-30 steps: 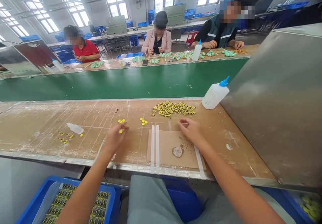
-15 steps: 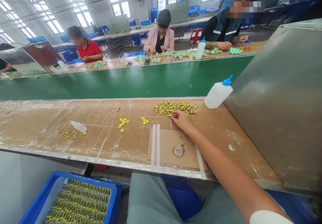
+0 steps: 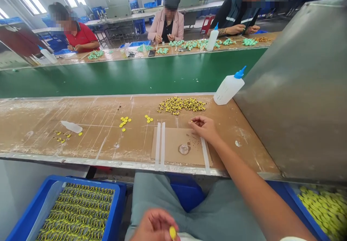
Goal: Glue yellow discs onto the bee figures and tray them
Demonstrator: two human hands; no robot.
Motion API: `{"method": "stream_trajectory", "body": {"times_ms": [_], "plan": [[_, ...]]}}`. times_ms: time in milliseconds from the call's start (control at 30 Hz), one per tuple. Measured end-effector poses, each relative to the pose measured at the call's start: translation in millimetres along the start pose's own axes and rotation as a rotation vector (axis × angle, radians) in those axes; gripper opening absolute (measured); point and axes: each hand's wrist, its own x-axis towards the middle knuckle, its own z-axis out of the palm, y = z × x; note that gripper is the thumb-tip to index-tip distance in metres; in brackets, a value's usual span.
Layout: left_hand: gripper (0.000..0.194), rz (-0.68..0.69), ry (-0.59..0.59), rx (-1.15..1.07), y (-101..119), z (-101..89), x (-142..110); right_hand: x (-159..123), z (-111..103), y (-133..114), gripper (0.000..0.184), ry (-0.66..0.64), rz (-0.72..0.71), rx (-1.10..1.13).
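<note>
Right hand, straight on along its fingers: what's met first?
The right hand would likely meet the heap of small yellow-and-black pieces first; hand height is unclear, so it might pass over.

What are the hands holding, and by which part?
The left hand holds a yellow disc, seemingly by its edge; the right hand, a tiny piece, too small to tell where.

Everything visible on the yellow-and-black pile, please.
The yellow-and-black pile is a low, loose heap of many small pieces, wider than high, with ragged edges. Material and exact piece shape are too small to tell. It rests on the brown bench surface, beyond the cardboard sheet and left of the blue-tipped bottle. The right hand is near but apart from it.
</note>
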Motion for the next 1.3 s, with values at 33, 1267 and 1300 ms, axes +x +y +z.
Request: {"method": "stream_trajectory", "body": {"times_ms": [33, 1267, 1300], "plan": [[0.037, 0.085, 0.038, -0.03, 5.6, -1.3, 9.7, -9.2, -3.0, 0.2, 0.044, 0.021, 0.009, 0.046], [0.03, 0.712, 0.127, -0.106, 110.3, 28.7, 126.6, -108.4, 21.2, -15.8, 0.012, 0.197, -0.487, -0.11], [0.03, 0.711, 0.119, -0.12, 110.3, 28.6, 126.4, -108.3, 21.4, -15.6, 0.014, 0.195, -0.504, -0.106]]}}
